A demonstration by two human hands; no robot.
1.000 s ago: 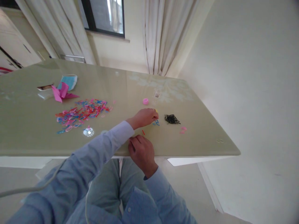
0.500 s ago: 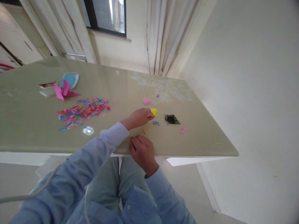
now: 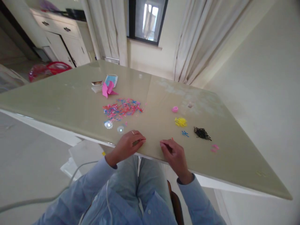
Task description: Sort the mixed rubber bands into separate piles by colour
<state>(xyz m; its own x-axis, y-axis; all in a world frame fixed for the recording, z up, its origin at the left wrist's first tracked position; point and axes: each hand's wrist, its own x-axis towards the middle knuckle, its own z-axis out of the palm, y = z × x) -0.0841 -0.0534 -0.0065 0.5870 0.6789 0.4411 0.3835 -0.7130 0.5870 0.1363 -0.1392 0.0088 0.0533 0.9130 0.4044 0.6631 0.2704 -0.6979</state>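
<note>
Left grip (image 3: pixel 130 142) and right grip (image 3: pixel 175 153) at near edge of bench (image 3: pixel 152 125), apart from each other. Fingertips of each together, likely for small pieces; cannot tell if anything is pinched. From right grip: red piece (image 3: pixel 172 138) just beyond, 12 o'clock; blue pieces (image 3: pixel 185 133), 1; black pile (image 3: pixel 202 133), 2; yellow pile (image 3: pixel 180 122), 12. Set apart presumably so colours don't mingle. Mixed pile (image 3: pixel 123 108) 12 o'clock from left grip.

Glossy table (image 3: pixel 157 106) beneath colourful piles (image 3: pixel 181 122)
</note>
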